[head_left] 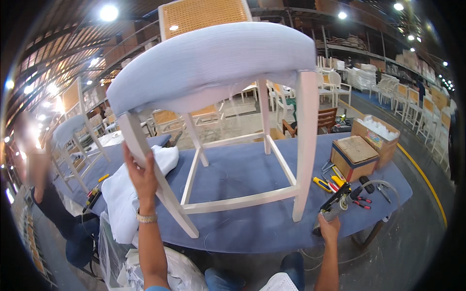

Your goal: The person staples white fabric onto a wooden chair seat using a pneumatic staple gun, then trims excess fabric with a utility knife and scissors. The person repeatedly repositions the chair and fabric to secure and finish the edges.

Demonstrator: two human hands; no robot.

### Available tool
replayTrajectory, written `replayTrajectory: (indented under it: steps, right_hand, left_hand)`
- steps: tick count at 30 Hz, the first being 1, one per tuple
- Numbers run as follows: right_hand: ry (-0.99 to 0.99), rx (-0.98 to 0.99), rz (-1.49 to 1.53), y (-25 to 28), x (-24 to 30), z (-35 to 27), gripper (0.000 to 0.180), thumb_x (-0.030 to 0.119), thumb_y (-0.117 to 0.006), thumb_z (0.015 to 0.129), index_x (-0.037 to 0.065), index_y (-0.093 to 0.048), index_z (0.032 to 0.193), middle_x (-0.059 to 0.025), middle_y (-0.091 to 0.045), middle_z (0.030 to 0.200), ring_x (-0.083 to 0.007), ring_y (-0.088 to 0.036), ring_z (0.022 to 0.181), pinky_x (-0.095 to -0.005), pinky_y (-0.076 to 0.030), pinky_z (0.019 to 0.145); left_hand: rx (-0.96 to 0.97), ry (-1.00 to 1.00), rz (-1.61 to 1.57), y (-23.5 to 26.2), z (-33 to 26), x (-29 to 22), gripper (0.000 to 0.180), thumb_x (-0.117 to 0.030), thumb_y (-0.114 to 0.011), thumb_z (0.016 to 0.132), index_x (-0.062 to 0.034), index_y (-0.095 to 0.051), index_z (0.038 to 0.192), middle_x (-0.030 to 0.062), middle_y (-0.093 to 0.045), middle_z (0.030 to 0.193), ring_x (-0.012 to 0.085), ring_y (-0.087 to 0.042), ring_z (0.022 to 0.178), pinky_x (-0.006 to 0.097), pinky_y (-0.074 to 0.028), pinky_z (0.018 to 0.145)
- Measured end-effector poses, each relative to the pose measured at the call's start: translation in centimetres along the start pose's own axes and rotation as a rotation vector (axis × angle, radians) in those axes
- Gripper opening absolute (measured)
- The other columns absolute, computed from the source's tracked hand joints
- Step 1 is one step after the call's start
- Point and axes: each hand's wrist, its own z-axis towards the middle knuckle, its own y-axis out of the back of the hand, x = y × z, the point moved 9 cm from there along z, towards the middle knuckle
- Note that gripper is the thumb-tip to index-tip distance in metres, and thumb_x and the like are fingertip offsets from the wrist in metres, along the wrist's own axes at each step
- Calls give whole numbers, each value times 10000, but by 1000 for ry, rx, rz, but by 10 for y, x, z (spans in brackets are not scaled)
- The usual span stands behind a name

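A tall white wooden chair (306, 145) stands upright on the blue-covered table (233, 230) right in front of me. Pale blue-grey fabric covers its padded seat (218, 58), and woven cane fills its backrest (204, 15). The fabric's lower edge hangs uneven beneath the seat front. My left hand (141, 182) is closed around the chair's near left leg. In my right hand (330, 230) is an air staple gun (336, 203), with its nose toward the upper right, apart from the chair. A clear hose (391, 186) curves beside the gun.
White cloth (119, 203) lies left of the chair. Pliers (320, 184), more hand tools and two cardboard boxes (354, 155) are at the right. At far left, a person (63, 218) sits near another upholstered chair (73, 128). Rows of chairs (412, 99) stand beyond.
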Motion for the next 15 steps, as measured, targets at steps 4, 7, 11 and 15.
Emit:
replayTrajectory:
  steps: [4,7,11,15]
  right_hand:
    - [-86,27,278,-11,4,-10,320,64,-697,857,1,-624,1161,-96,-670,1042,-176,-637,926,-326,-507,836]
    - [-76,-41,462,6,-17,-9,325,34,-694,853,18,-623,1170,-80,-649,1061,-169,-621,958,-317,-499,857]
    - [22,21,528,-3,-25,-11,331,11,-681,862,17,-612,1185,-64,-627,1090,-165,-605,977,-308,-482,902]
    - [55,-59,609,0,-27,-20,356,-8,-672,863,18,-613,1212,-84,-631,1115,-185,-607,1015,-330,-484,929]
  left_hand:
    - [-189,-441,201,24,27,-98,714,-300,-624,987,2,-327,1563,237,-327,1611,382,-366,1466,513,-334,1159]
    - [35,-806,212,-52,82,-200,696,-378,-666,949,-74,-432,1531,225,-367,1600,394,-365,1476,515,-336,1176]
    - [123,-1156,343,-152,170,-320,765,-583,-603,955,-131,-429,1546,183,-391,1598,374,-388,1466,496,-336,1190]
    - [482,-972,350,-274,200,-353,868,-719,-542,909,-112,-452,1523,179,-426,1567,371,-409,1433,496,-341,1175]
